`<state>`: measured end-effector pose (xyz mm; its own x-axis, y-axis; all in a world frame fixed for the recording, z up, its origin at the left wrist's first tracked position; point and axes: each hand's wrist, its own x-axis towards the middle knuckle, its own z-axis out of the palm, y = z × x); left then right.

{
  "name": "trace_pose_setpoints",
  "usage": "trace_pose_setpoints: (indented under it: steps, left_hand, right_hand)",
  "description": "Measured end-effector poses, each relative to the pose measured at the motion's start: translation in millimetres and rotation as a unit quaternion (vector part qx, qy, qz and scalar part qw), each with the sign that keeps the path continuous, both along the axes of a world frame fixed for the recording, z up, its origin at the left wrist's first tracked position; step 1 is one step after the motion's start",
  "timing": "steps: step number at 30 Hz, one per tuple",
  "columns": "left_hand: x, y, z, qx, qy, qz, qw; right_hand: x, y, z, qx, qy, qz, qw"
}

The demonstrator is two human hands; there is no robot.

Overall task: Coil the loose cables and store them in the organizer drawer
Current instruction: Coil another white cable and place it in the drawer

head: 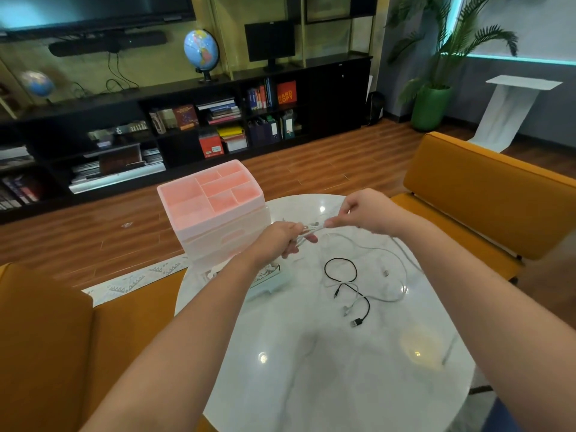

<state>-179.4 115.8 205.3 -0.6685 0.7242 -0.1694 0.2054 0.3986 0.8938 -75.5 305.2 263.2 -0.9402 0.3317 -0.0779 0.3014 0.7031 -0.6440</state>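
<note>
— Where's the white cable (386, 254) now?
— Bunched in the left hand (282, 240), just right of the organizer (215, 213); the right hand (364, 213) pinches its near strand, closer to the slack, which trails right along the table (311, 369).
— Its look?
— Thin, pale, limp. The black cable (341, 272) lies loose just past the organizer's right side.
</note>
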Motion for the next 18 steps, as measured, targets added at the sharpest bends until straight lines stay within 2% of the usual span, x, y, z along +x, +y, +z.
trace_pose_setpoints:
  steps: [2, 5, 11, 14, 16, 18]
  left_hand:
    - [1, -2, 8, 0.062, -0.101, -0.023, 0.993]
    - [8, -3, 25, 0.138, -0.228, -0.037, 0.963]
    - [11, -2, 33, 0.293, -0.358, -0.011, 0.887]
    - [11, -1, 37, 0.363, -0.393, 0.011, 0.845]
    - [10, 2, 40, 0.380, -0.376, 0.027, 0.844]
    - [6, 5, 41, 0.383, -0.335, 0.044, 0.860]
  right_hand:
    - [-1, 3, 1, -0.019, 0.039, -0.008, 0.999]
    - [-2, 3, -2, -0.059, 0.094, -0.030, 0.993]
    - [-7, -9, -16, -0.070, 0.142, -0.022, 0.987]
    - [-7, -19, -27, -0.091, 0.143, -0.023, 0.985]
    - [-9, -25, -35, -0.098, 0.138, -0.029, 0.985]
    - [-10, -32, -43, -0.089, 0.118, -0.036, 0.988]
